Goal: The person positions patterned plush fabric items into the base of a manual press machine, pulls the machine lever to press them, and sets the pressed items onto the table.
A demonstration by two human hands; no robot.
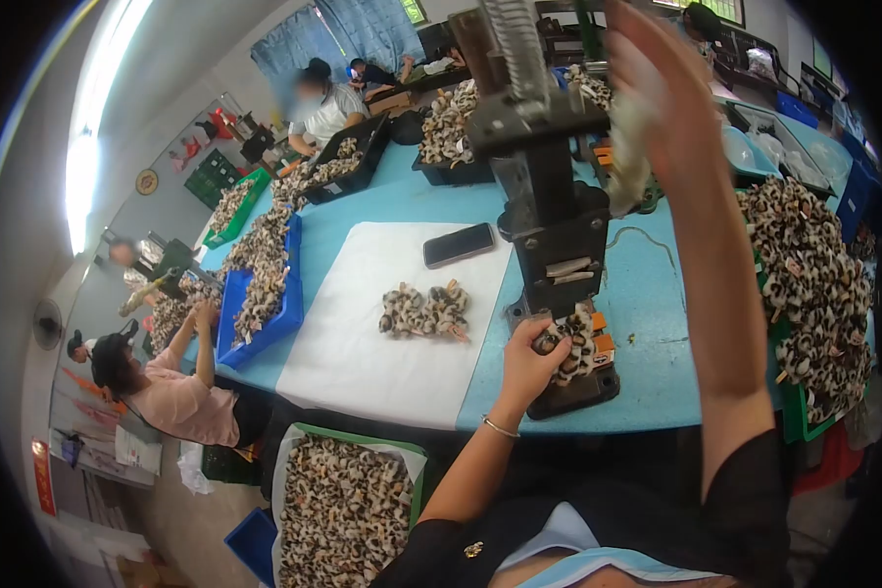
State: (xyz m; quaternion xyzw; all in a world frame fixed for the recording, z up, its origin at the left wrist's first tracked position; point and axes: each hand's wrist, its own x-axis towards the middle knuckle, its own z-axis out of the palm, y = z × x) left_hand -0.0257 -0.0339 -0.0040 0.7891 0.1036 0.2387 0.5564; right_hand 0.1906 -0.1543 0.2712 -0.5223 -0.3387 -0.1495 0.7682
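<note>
My left hand (531, 363) is closed on a small black, white and brown plush piece (580, 345), holding it on the base of a dark hand press (554, 220). Orange blocks (603, 338) show at the right of that base. My right hand (661, 88) is raised beside the press, against its cloth-wrapped lever (629, 147). Motion smears its fingers, so their grip cannot be made out. Left of the press, a few similar plush pieces (424, 311) lie together on a white sheet (363, 284).
A phone (459, 245) lies on the sheet. Plush pieces fill a lined crate (416, 461) below the table edge, a blue tray (292, 284) at left and a heap (813, 294) at right. Co-workers sit at left (181, 397) and across the table (328, 113).
</note>
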